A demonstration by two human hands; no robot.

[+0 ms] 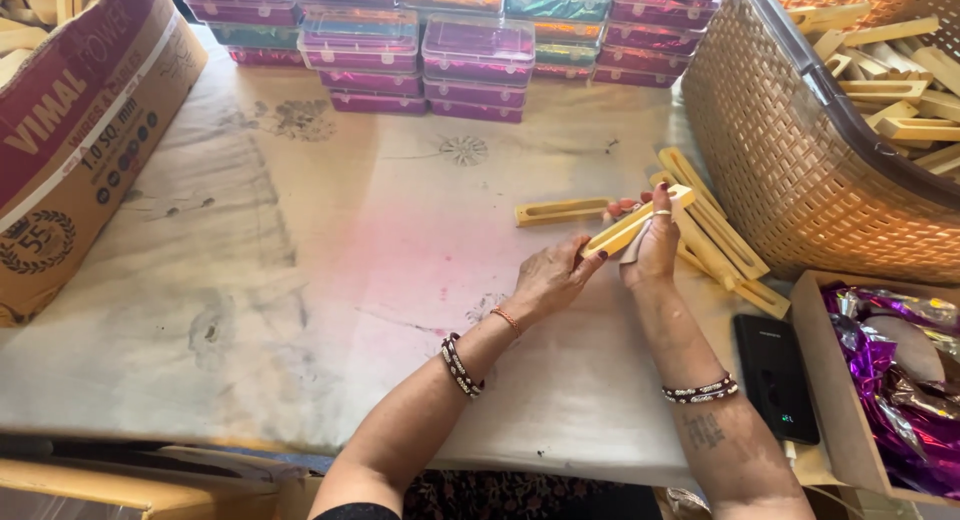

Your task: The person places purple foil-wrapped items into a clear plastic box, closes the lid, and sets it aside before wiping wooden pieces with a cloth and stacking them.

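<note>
Centrally, a cloth-covered table [330, 280], pale and stained pink and grey, bears everything shown. At far left stands a large cardboard carton [80, 130]; at upper right, a woven plastic basket [790, 170] filled with yellow wooden slotted sticks. Along the far edge, stacks of clear plastic boxes [450, 50] with pink, purple and green contents. At lower right, an open carton of purple foil wrappers [900, 380], and just beside it a black power bank [775, 375] lying flat. Between basket and hands, a loose pile of yellow slotted sticks [720, 235] lies fanned on the cloth; a single stick [562, 211] lies apart to its left. Both hands grip one yellow slotted stick [635, 225], held tilted above the table: the left hand [548, 280] closes thumb and fingers on its lower end, the right hand [655, 245] wraps its upper half, a white strip around one finger. Beaded bangles circle both wrists
</note>
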